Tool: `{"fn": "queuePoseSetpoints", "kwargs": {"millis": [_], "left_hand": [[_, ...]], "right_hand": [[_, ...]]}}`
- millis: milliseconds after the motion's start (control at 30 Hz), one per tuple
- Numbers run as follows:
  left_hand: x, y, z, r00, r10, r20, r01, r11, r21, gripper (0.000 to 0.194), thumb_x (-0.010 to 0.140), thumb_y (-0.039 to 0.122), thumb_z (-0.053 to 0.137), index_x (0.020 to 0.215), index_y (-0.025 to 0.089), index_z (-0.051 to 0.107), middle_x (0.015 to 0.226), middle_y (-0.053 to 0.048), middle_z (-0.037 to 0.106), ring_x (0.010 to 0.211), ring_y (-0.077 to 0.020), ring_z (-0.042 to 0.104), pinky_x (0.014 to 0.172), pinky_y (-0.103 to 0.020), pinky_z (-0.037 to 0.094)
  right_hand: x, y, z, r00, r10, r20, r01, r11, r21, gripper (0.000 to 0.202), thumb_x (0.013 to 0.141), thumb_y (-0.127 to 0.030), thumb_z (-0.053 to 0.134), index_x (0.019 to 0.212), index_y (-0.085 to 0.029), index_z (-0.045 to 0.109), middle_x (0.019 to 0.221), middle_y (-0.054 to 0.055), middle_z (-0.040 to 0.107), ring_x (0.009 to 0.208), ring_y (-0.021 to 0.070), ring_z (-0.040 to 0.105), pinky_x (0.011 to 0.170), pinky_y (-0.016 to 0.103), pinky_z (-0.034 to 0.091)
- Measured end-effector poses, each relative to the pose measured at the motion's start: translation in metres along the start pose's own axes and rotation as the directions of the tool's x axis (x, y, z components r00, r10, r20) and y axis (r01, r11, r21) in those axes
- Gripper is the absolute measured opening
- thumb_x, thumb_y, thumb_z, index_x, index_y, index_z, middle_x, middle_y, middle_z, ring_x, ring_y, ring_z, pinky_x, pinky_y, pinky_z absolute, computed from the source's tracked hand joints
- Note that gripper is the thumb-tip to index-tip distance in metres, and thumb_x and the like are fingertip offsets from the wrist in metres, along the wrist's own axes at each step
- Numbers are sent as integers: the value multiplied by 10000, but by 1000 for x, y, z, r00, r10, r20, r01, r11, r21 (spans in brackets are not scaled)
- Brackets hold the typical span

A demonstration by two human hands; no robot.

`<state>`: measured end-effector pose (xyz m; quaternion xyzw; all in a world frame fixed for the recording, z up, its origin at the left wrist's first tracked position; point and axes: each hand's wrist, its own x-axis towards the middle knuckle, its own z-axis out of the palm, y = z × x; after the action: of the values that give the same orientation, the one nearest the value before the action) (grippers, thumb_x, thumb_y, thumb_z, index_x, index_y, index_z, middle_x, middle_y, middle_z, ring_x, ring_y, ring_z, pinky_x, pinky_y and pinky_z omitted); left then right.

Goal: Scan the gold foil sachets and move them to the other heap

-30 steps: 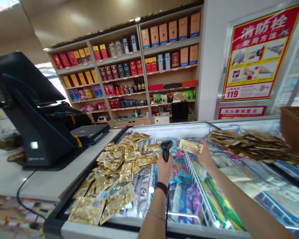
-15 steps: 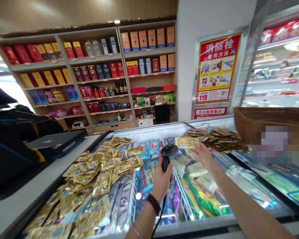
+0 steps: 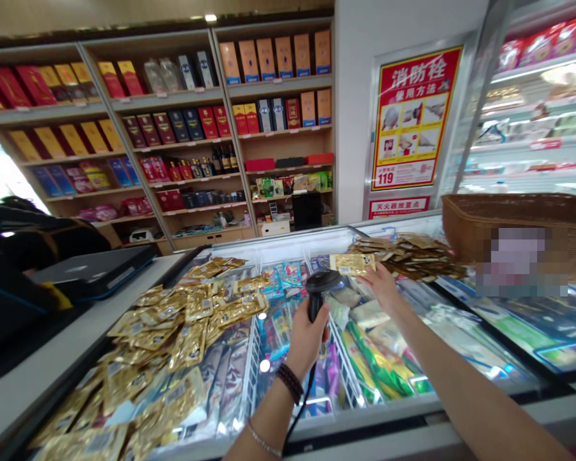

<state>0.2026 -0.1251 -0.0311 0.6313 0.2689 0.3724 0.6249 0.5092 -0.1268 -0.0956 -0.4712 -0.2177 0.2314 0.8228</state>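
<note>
My left hand (image 3: 308, 330) is wrapped round the handle of a black handheld scanner (image 3: 322, 282), whose cord hangs down past my wrist. Between the fingertips of my right hand (image 3: 383, 285) is one flat gold packet (image 3: 351, 264), just right of the scanner head. Many loose gold packets (image 3: 187, 320) lie spread over the left part of the freezer's glass top. A second pile of gold and brown packets (image 3: 413, 256) rests behind and to the right of my right hand.
Below the glass, the freezer (image 3: 365, 410) holds bagged goods in wire baskets. A brown wicker basket (image 3: 480, 218) stands at the right. On the left counter sits a flat black device (image 3: 96, 272). Shelves of boxes (image 3: 187, 128) and a red poster (image 3: 413, 121) are behind.
The view has shifted slightly, so the surroundings appear a little further left and higher. Both hands keep their holds, with the packet still beside the scanner head.
</note>
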Motion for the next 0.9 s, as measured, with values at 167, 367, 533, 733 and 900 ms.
{"fn": "queuePoseSetpoints", "kwargs": {"millis": [167, 367, 533, 733, 900], "left_hand": [[0, 0, -1, 1000, 14, 17, -14, 1000, -15, 718, 821, 911, 914, 901, 274, 592, 678, 60, 597, 464, -114, 533, 479, -251, 422], [0, 2, 0, 1000, 23, 11, -23, 999, -36, 765, 792, 948, 939, 881, 267, 602, 664, 66, 601, 444, -107, 543, 465, -242, 432], [0, 1, 0, 999, 27, 22, -26, 999, -38, 757, 796, 935, 947, 897, 264, 611, 668, 66, 601, 440, -108, 548, 461, -243, 426], [-1, 1, 1, 1000, 17, 2, -17, 1000, -26, 770, 773, 950, 943, 884, 266, 608, 656, 63, 613, 446, -109, 544, 471, -242, 441], [1, 2, 2, 998, 17, -58, -18, 1000, -22, 778, 743, 960, 941, 870, 271, 605, 643, 75, 593, 438, -106, 527, 462, -239, 413]], "right_hand": [[-3, -3, 3, 999, 2, -36, -2, 1000, -3, 410, 767, -374, 1086, 1055, -305, 802, 1067, 28, 909, 1178, 343, 916, 1100, 575, 800], [0, 1, -1, 1000, -28, -6, 28, 1000, -4, 447, 754, -422, 1093, 1075, -307, 804, 1110, 24, 924, 1157, 331, 920, 1151, 594, 781], [0, 2, -2, 999, -38, 7, 39, 999, -9, 454, 743, -442, 1105, 1060, -310, 809, 1111, 29, 917, 1161, 337, 909, 1179, 616, 764], [-4, -3, 2, 999, -33, -14, 33, 999, -6, 521, 693, -499, 1139, 1041, -314, 798, 1052, 6, 896, 1129, 327, 906, 1139, 616, 774], [-6, -2, 4, 999, -39, -37, 39, 999, -6, 522, 695, -539, 1110, 1029, -324, 772, 1089, 18, 898, 1207, 362, 901, 1157, 641, 767]]}}
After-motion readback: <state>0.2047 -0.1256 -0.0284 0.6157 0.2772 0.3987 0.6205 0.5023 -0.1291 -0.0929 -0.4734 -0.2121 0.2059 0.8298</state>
